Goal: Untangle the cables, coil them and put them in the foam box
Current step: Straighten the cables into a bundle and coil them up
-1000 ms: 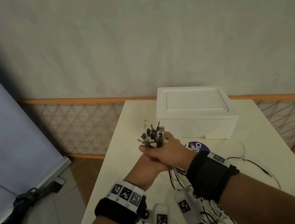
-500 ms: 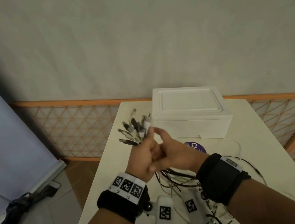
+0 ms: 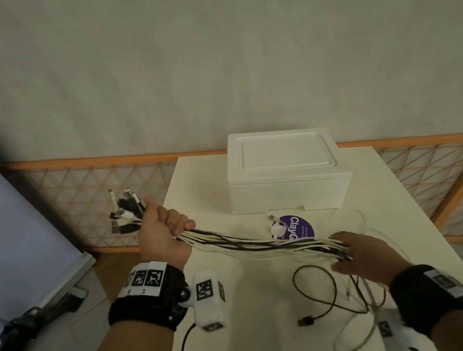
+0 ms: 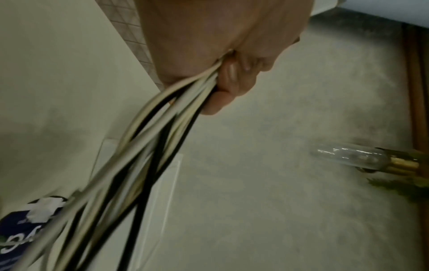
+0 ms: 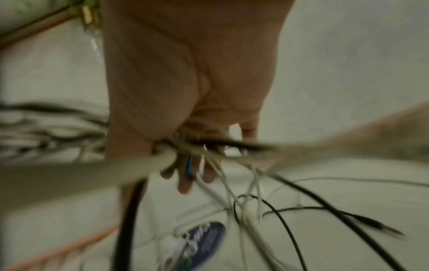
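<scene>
Head view: one foam box (image 3: 286, 178), white, lid on, sits at the far end of the table (image 3: 246, 310); contents not visible. One purple round sticker (image 3: 297, 227) lies on the table just in front of the box.

Cable bundle (image 3: 260, 242): black and white strands mixed, roughly a dozen (exact count not readable). It spans in the air in front of the box, from hand to hand. Connector ends (image 3: 126, 213) fan out beyond the left hand, left of the box and off the table edge.

Left hand (image 3: 161, 233): fist clamped round the bundle near the connectors; left wrist view confirms fingers (image 4: 232, 80) curled over the strands.

Right hand (image 3: 360, 255): fingers fairly straight, strands running between them (blurred); whether it clamps them cannot be told.

Loose cable tails (image 3: 337, 301) lie on the table nearer the person than the box, including one black plug end.
</scene>
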`<action>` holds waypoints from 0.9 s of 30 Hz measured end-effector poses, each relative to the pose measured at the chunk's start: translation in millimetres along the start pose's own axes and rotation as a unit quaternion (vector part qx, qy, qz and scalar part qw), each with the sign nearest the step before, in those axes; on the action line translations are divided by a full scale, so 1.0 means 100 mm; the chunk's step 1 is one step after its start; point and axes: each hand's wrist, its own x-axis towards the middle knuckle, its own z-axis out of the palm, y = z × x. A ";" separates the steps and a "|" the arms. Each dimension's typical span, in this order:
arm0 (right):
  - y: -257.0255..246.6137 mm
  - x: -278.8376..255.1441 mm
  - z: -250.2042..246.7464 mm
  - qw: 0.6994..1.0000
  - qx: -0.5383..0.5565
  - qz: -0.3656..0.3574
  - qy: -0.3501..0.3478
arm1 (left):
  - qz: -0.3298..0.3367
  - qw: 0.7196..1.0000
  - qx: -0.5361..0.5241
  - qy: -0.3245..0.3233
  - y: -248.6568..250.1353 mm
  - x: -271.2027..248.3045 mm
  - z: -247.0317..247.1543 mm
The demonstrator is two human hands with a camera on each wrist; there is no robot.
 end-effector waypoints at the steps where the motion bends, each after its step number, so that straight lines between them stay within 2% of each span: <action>1: -0.01 -0.02 -0.06 0.999 0.040 -0.022 -0.010 | 0.003 1.000 -0.003 -0.001 -0.02 0.00 -0.01; 3: -0.21 -0.07 -0.18 0.985 0.156 -0.072 0.015 | 0.016 1.000 0.006 -0.006 -0.11 -0.01 0.02; 6: -0.86 -0.18 -0.30 0.931 0.285 -0.166 0.154 | 0.036 0.998 0.042 -0.022 -0.27 -0.06 0.12; 7: -1.08 -0.19 -0.30 0.919 0.307 -0.192 0.158 | 0.040 0.997 0.053 -0.031 -0.31 -0.09 0.17; 10: -1.54 -0.16 -0.13 0.923 0.299 -0.227 0.080 | 0.049 0.994 0.073 -0.063 -0.39 -0.21 0.31; 14: -1.68 -0.09 0.03 0.921 0.354 -0.165 -0.005 | 0.052 0.990 0.087 -0.100 -0.37 -0.36 0.35; 19: -1.48 0.07 0.34 0.975 0.198 -0.075 -0.065 | 0.066 0.987 0.081 -0.118 -0.29 -0.42 0.34; 22: -1.08 0.12 0.50 0.988 0.129 0.027 -0.080 | 0.082 0.988 0.060 -0.118 -0.11 -0.37 0.31; 24: -0.74 0.09 0.50 0.995 0.031 0.076 -0.056 | 0.084 0.991 0.040 -0.097 0.02 -0.32 0.25; 27: -0.29 -0.03 0.42 0.986 -0.116 0.119 -0.022 | 0.085 0.993 0.023 -0.072 0.12 -0.26 0.15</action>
